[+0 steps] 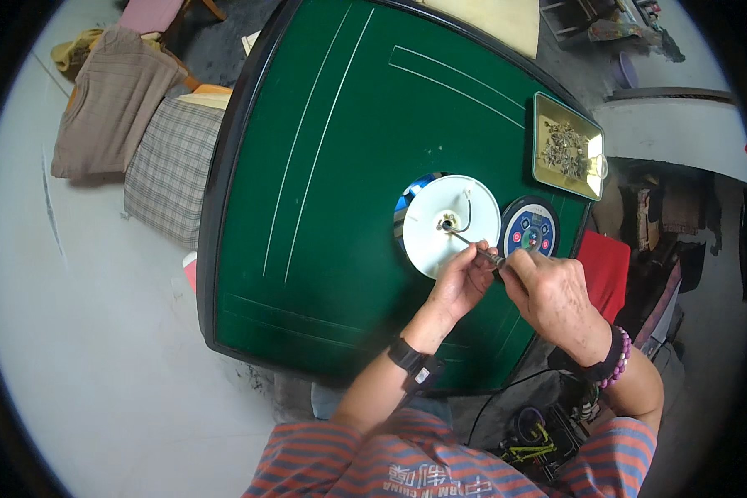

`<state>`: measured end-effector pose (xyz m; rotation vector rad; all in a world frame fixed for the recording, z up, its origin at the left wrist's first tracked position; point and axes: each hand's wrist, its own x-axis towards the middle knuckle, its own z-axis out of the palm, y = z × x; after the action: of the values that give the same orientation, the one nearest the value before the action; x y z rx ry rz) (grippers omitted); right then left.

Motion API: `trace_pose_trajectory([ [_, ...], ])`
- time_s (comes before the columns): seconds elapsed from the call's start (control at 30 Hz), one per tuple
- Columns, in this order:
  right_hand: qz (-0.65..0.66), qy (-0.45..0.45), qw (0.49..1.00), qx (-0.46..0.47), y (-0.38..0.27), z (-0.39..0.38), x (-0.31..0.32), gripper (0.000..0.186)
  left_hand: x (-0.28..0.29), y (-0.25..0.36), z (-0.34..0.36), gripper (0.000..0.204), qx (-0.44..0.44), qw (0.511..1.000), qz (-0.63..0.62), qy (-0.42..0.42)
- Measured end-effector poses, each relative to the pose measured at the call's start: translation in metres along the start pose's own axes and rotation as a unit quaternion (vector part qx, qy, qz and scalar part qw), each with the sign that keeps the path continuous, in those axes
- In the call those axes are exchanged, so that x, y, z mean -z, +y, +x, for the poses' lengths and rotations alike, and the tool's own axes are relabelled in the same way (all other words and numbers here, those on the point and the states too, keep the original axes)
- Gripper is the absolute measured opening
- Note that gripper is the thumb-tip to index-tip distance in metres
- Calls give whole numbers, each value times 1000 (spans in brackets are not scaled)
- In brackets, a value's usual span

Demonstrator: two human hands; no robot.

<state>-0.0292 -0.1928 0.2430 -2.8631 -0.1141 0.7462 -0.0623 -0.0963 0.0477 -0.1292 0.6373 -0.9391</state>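
A white round dish with a hole at its centre sits tilted over the round opening in a green-topped table. From that hole a short wire curves up. My right hand is closed round the handle end of what looks like a screwdriver. My left hand pinches the same tool farther along, and its thin shaft reaches the middle of the dish. Beside the dish lies a round dark-blue control panel with buttons; my right hand partly covers the area in front of it.
A yellowish rectangular tin holding many small metal parts stands at the table's right edge. Red cloth hangs just right of the table. Chairs with a checked cushion are on the left. A black cable runs below the near edge.
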Motion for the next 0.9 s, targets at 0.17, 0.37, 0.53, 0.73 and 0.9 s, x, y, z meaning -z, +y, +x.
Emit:
trace_pose_trajectory([
  [0.17,-54,87,979,174,-1,12,10,20,7,3,2,21,0,1000,-27,15],
  [0.37,-42,73,996,-2,-9,5,3,16,7,6,3,20,-5,998,29,50],
  [0.53,-105,99,984,102,-3,9,5,20,2,5,1,19,5,1000,-5,23],
  [0.73,-32,81,995,48,-14,4,8,31,10,3,5,19,9,998,-66,10],
  [0.9,-108,56,992,-17,-13,-3,-7,24,9,3,5,20,6,1000,-24,-15],
])
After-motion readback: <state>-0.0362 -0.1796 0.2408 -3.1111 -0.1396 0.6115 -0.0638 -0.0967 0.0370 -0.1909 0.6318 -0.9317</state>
